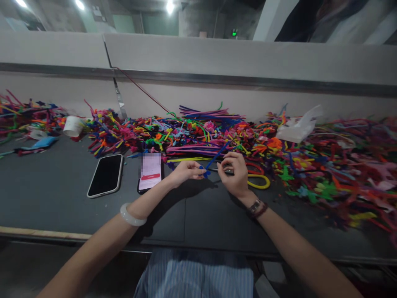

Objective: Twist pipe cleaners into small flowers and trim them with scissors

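Observation:
My left hand [187,173] is pinched on a blue pipe cleaner [214,159], which has a small looped or twisted shape at its lower end. The free length of the stem slants up to the right, toward the pile. Just right of it my right hand [233,174] is closed, its fingers curled toward the thumb; what they grip, if anything, I cannot make out. Beneath and behind that hand lies a pair of scissors [259,181] with yellow and red handle loops, partly hidden by the hand.
A long heap of colourful pipe cleaners [204,128] runs along the back of the dark table [167,223]. Two phones lie left: a dark-screened one [106,176] and a lit one [151,176]. A white cup [73,126] and a crumpled white tissue or bag [297,126] rest among the heap.

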A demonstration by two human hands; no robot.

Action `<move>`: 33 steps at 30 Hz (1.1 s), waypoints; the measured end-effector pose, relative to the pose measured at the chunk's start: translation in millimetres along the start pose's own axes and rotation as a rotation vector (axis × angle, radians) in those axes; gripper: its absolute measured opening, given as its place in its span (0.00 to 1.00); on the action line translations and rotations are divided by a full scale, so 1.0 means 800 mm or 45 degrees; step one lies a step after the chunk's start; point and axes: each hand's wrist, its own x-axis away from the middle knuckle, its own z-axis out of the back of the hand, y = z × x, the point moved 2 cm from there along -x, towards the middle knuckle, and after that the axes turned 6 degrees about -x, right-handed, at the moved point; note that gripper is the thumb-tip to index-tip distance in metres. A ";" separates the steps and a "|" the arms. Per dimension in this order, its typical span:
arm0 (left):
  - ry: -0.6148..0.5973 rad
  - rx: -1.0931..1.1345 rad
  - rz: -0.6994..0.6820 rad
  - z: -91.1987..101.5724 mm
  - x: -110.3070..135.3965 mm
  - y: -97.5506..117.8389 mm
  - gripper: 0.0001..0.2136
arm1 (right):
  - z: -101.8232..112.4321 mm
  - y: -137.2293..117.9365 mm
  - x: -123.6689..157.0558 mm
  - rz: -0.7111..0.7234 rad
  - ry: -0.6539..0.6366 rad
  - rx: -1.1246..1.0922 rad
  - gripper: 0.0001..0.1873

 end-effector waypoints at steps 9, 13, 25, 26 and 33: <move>-0.026 -0.012 -0.092 -0.002 0.005 0.007 0.15 | -0.022 0.013 0.005 -0.365 -0.378 -0.250 0.10; 0.103 -0.060 -0.151 0.001 0.003 0.007 0.13 | -0.022 0.019 0.003 -0.472 -0.382 -0.324 0.12; 0.135 -0.553 -0.399 -0.002 0.005 0.012 0.13 | -0.020 0.015 -0.003 -0.543 -0.549 -0.360 0.13; 0.129 -0.547 -0.394 -0.003 0.005 0.012 0.13 | -0.020 0.016 -0.003 -0.551 -0.525 -0.380 0.13; 0.032 -0.241 -0.184 -0.006 0.004 0.009 0.12 | -0.024 0.022 -0.002 -0.646 -0.431 -0.492 0.13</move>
